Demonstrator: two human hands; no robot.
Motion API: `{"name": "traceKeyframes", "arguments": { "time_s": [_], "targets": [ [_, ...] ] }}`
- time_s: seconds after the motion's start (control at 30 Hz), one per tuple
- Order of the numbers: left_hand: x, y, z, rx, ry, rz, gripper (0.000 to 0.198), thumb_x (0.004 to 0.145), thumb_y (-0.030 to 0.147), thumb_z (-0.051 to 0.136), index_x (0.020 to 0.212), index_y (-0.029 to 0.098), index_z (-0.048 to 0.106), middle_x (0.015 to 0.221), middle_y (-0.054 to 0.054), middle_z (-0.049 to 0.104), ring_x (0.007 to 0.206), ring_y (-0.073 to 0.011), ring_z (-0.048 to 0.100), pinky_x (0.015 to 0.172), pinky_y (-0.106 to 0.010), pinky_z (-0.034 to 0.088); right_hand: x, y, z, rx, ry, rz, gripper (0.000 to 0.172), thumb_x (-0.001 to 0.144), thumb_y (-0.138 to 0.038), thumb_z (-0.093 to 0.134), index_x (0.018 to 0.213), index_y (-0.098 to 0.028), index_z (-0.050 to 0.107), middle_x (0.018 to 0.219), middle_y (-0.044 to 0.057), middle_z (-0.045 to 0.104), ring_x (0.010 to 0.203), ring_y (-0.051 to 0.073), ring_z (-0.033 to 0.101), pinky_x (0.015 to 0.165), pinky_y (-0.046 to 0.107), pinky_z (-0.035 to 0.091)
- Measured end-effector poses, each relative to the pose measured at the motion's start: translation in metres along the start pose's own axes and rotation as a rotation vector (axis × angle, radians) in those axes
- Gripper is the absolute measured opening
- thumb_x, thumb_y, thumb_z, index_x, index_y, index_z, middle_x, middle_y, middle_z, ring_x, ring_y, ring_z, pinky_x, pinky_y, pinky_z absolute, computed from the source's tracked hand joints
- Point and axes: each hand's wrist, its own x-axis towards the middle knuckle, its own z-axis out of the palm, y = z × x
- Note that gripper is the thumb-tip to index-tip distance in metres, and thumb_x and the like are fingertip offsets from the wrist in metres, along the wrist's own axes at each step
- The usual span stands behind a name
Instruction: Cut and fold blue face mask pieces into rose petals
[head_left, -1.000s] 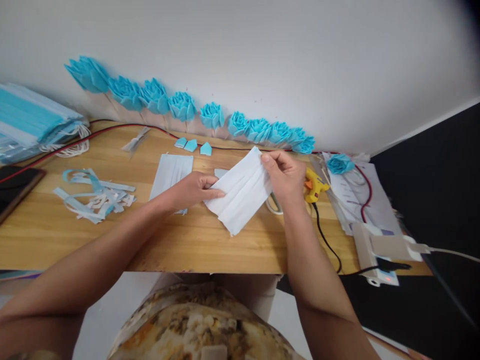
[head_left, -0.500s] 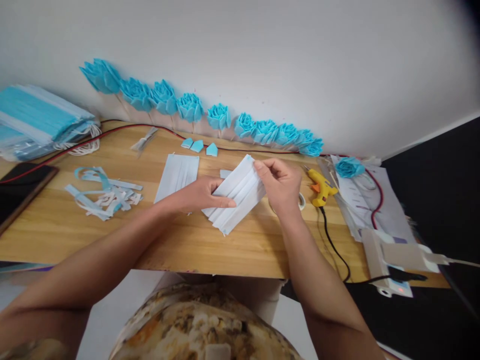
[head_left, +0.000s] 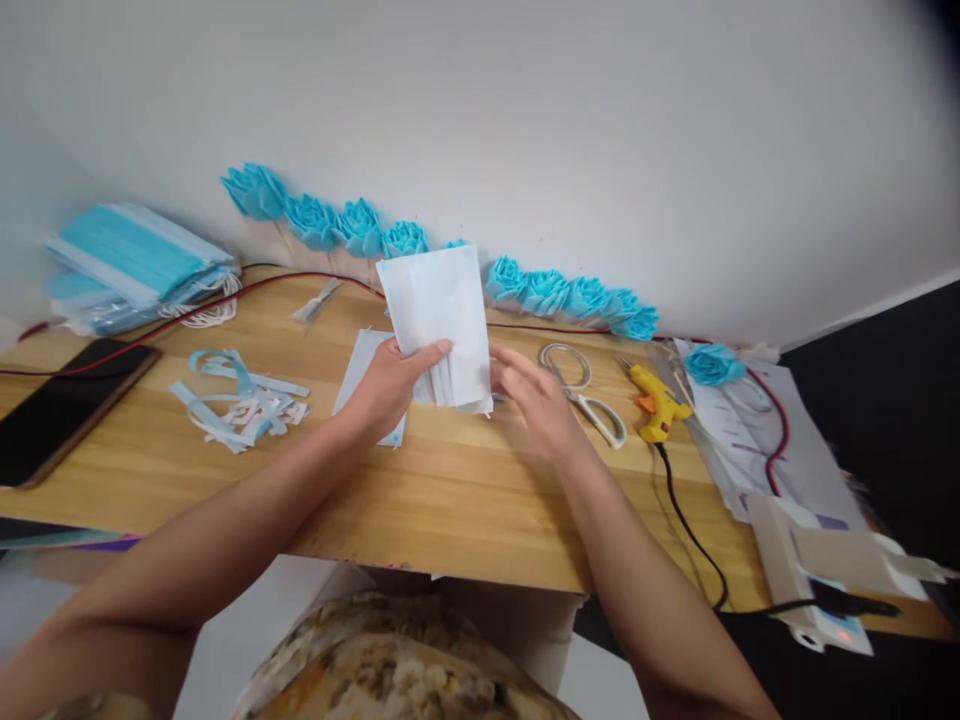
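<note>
My right hand is at the lower right edge of the mask; its fingers are blurred, and I cannot tell whether they pinch it. My left hand pinches the mask, thumb on the front face, remaining fingers hidden behind, with the mask raised above the worktop. A second mask lies behind my left hand. Scissors and glue gun lie to the right. Flowers line the wall.

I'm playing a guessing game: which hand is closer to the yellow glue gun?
Right. The right hand is a little left of the yellow glue gun, not touching it. The left hand is farther left, holding a pale sheet.
</note>
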Motion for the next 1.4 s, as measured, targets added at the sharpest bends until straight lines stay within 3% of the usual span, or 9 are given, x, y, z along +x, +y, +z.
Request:
{"name": "traceKeyframes", "arguments": {
  "time_s": [0.17, 0.4, 0.67, 0.83, 0.97, 1.07, 1.13, 1.27, 1.4],
  "targets": [
    [0.0, 0.0, 0.003, -0.082, 0.035, 0.042, 0.053, 0.075, 0.049, 0.084, 0.112, 0.012, 0.074, 0.111, -0.015, 0.08, 0.11, -0.0352, 0.073, 0.097, -0.048, 0.058, 0.0, 0.017, 0.007, -0.31, 0.06, -0.103, 0.047, 0.085, -0.034, 0.074, 0.129, -0.02, 0.07, 0.099, 0.004, 0.078, 0.091, 0.02, 0.072, 0.088, 0.036, 0.056],
    [-0.001, 0.001, 0.001, 0.009, -0.048, -0.001, 0.061, 0.061, 0.038, 0.094, 0.112, 0.012, 0.073, 0.11, -0.014, 0.08, 0.106, -0.0368, 0.074, 0.093, -0.048, 0.059, -0.002, 0.012, 0.013, -0.469, 0.12, -0.188, 0.039, 0.085, -0.026, 0.066, 0.122, -0.019, 0.071, 0.082, 0.0, 0.072, 0.074, 0.016, 0.068, 0.075, 0.03, 0.055],
    [0.004, -0.004, -0.004, 0.064, 0.158, 0.087, 0.046, 0.061, 0.034, 0.093, 0.1, 0.014, 0.077, 0.108, -0.011, 0.08, 0.103, -0.0328, 0.074, 0.092, -0.044, 0.06, 0.003, 0.022, 0.012, -0.542, 0.128, -0.18, 0.043, 0.087, -0.025, 0.065, 0.129, -0.021, 0.07, 0.095, 0.002, 0.075, 0.08, 0.016, 0.069, 0.079, 0.03, 0.056],
    [0.005, 0.0, -0.003, -0.004, 0.227, 0.121, 0.046, 0.061, 0.035, 0.094, 0.1, 0.017, 0.077, 0.11, -0.01, 0.08, 0.115, -0.0314, 0.071, 0.103, -0.044, 0.056, -0.006, -0.014, -0.003, -1.027, 0.035, -0.191, 0.041, 0.095, -0.018, 0.06, 0.135, -0.02, 0.067, 0.118, 0.01, 0.077, 0.103, 0.023, 0.071, 0.091, 0.035, 0.053],
    [0.003, 0.003, -0.001, -0.023, 0.235, 0.107, 0.045, 0.063, 0.034, 0.093, 0.101, 0.017, 0.077, 0.114, -0.009, 0.08, 0.116, -0.0315, 0.07, 0.106, -0.046, 0.055, -0.038, -0.05, -0.036, -1.471, 0.072, 0.073, 0.035, 0.1, -0.022, 0.056, 0.133, -0.019, 0.068, 0.112, 0.013, 0.079, 0.099, 0.03, 0.074, 0.081, 0.037, 0.052],
    [0.002, 0.003, 0.0, -0.014, 0.233, 0.109, 0.042, 0.066, 0.033, 0.09, 0.103, 0.018, 0.077, 0.112, -0.009, 0.08, 0.12, -0.0334, 0.07, 0.105, -0.047, 0.056, -0.06, -0.047, -0.059, -1.674, 0.136, 0.319, 0.037, 0.101, -0.029, 0.056, 0.134, -0.013, 0.066, 0.111, 0.018, 0.079, 0.099, 0.035, 0.075, 0.078, 0.039, 0.051],
    [0.001, 0.004, 0.001, -0.01, 0.234, 0.104, 0.044, 0.065, 0.032, 0.089, 0.105, 0.018, 0.076, 0.113, -0.009, 0.08, 0.123, -0.0345, 0.068, 0.106, -0.046, 0.055, -0.069, -0.034, -0.067, -1.713, 0.141, 0.382, 0.044, 0.101, -0.032, 0.057, 0.141, -0.013, 0.061, 0.115, 0.02, 0.077, 0.1, 0.036, 0.075, 0.078, 0.04, 0.052],
    [-0.001, 0.006, 0.005, -0.02, 0.247, 0.088, 0.05, 0.062, 0.032, 0.09, 0.108, 0.017, 0.074, 0.114, -0.01, 0.079, 0.125, -0.0364, 0.067, 0.111, -0.049, 0.052, -0.071, -0.01, -0.073, -1.679, 0.242, 0.275, 0.046, 0.098, -0.027, 0.059, 0.141, -0.012, 0.06, 0.119, 0.021, 0.074, 0.109, 0.036, 0.071, 0.087, 0.042, 0.053],
    [-0.002, 0.008, 0.007, -0.007, 0.258, 0.076, 0.043, 0.065, 0.029, 0.087, 0.106, 0.019, 0.075, 0.11, -0.008, 0.081, 0.129, -0.0363, 0.065, 0.112, -0.049, 0.052, -0.071, -0.008, -0.089, -1.284, 0.431, 0.242, 0.051, 0.089, -0.031, 0.067, 0.137, -0.017, 0.06, 0.113, 0.015, 0.075, 0.1, 0.031, 0.071, 0.089, 0.044, 0.055]
  ]
}}
